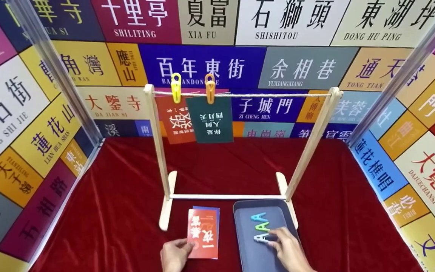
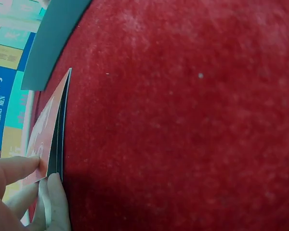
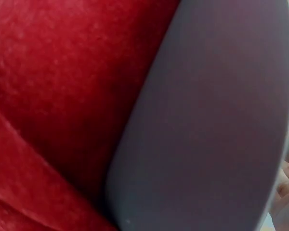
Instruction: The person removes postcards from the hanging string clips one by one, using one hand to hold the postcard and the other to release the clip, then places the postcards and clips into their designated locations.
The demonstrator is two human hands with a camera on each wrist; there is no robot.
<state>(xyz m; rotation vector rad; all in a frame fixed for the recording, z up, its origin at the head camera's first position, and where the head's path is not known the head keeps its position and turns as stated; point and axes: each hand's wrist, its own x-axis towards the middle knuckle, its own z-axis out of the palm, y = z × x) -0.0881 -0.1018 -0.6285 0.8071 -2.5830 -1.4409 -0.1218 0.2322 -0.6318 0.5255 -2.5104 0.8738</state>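
My left hand (image 1: 175,255) pinches the lower left edge of a red card (image 1: 203,235) with white lettering. In the left wrist view the thumb lies on the red card's face (image 2: 41,132), the other fingers are under its edge, and a dark gap shows behind it. A blue card (image 1: 218,217) peeks out beneath it. My right hand (image 1: 288,249) reaches into a grey tray (image 1: 246,219), thumb and forefinger closed about the end of a white clothespin (image 1: 261,238). Just beyond lie a green clothespin (image 1: 263,226) and a blue clothespin (image 1: 258,217).
A wooden rack (image 1: 161,147) with a string (image 1: 278,95) stands behind. A yellow clothespin (image 1: 176,88) holds a red-orange card (image 1: 176,128) there; an orange clothespin (image 1: 210,90) holds a dark green card (image 1: 210,121). Red velvet cloth (image 1: 123,211) covers the table; lettered panels surround it.
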